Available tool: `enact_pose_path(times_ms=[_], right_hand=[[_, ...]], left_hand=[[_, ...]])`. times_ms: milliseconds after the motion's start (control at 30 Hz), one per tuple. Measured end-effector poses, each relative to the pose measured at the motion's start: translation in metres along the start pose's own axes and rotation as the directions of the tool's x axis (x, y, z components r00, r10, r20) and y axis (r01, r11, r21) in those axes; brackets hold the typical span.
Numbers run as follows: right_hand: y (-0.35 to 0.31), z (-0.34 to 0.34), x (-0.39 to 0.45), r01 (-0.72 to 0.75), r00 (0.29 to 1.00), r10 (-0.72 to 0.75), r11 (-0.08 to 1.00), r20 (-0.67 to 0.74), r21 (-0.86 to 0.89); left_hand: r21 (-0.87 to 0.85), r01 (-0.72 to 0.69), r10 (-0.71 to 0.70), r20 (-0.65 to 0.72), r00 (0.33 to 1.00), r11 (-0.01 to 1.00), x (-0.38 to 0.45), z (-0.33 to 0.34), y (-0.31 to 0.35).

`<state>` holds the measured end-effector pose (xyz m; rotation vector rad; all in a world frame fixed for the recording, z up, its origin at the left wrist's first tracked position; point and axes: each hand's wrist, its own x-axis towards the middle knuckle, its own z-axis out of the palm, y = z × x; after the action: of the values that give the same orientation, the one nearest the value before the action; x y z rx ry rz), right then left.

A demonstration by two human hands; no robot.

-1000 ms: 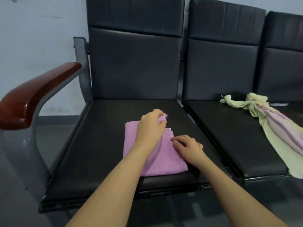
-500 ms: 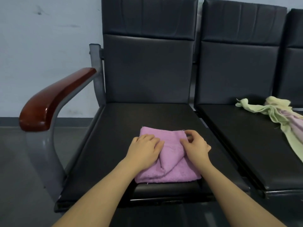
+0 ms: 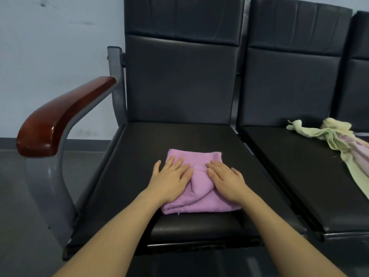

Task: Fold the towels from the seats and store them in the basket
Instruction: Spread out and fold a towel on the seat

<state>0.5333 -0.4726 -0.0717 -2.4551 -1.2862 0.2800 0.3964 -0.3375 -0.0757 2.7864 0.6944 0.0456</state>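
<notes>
Two bare hands, left hand [image 3: 171,179] and right hand [image 3: 226,179]. One folded purple towel [image 3: 196,202]. One crumpled heap of unfolded towels [image 3: 343,144]. Three black seats, the nearest seat [image 3: 139,156] bearing one wooden armrest [image 3: 60,116].

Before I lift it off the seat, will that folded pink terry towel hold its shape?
Probably not unsupported: the folded pink terry towel looks soft and floppy, with a loose ridge bunched between the left hand and right hand pressing it flat. It seems light. Its layers could slip open on the smooth black leather seat, so lift from beneath.
</notes>
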Motion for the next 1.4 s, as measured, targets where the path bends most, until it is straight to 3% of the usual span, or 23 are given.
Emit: enact_pose_path(times_ms=[200, 367, 467, 600, 733, 1000, 1167, 1267, 1400], right_hand=[[0.000, -0.005, 0.003, -0.040, 0.998, 0.038, 0.999, -0.054, -0.024], [-0.025, -0.003, -0.007, 0.120, 0.990, -0.122, 0.992, -0.068, -0.034], [-0.033, 0.004, -0.009, 0.134, 0.990, -0.134, 0.991, -0.053, -0.011], [-0.036, 0.009, -0.009, 0.083, 0.994, -0.076, 0.993, -0.084, 0.085], [-0.043, 0.005, -0.010, 0.102, 0.991, -0.091, 0.988, -0.100, 0.115], [-0.028, -0.018, -0.039, 0.187, 0.957, -0.109, 0.941, -0.269, 0.281], [-0.004, -0.021, -0.065, 0.151, 0.944, -0.114, 0.984, -0.308, 0.097], [0.010, -0.018, -0.078, 0.136, 0.947, -0.146, 0.989, -0.287, -0.056], [0.008, -0.006, -0.084, 0.321, 0.897, -0.346, 0.938, -0.273, -0.135]], left_hand=[[0.005, -0.053, 0.053, -0.091, 0.994, 0.999, -0.007, -0.012, -0.003], [0.150, -0.188, 0.198, -0.060, 0.978, 0.971, -0.036, -0.020, -0.017], [0.155, -0.227, 0.242, -0.083, 0.967, 0.961, -0.050, -0.017, -0.018], [0.156, -0.293, 0.317, -0.156, 0.936, 0.943, -0.059, -0.012, -0.020], [0.149, -0.403, 0.429, -0.331, 0.840, 0.903, -0.061, -0.004, -0.027], [0.114, -0.475, 0.482, -0.359, 0.799, 0.872, -0.060, 0.007, -0.024], [0.103, -0.464, 0.450, -0.495, 0.743, 0.880, -0.058, 0.007, -0.018], [0.136, -0.478, 0.482, -0.463, 0.744, 0.868, -0.058, 0.009, -0.016], [0.127, -0.470, 0.478, -0.409, 0.777, 0.873, -0.064, 0.014, -0.018]])
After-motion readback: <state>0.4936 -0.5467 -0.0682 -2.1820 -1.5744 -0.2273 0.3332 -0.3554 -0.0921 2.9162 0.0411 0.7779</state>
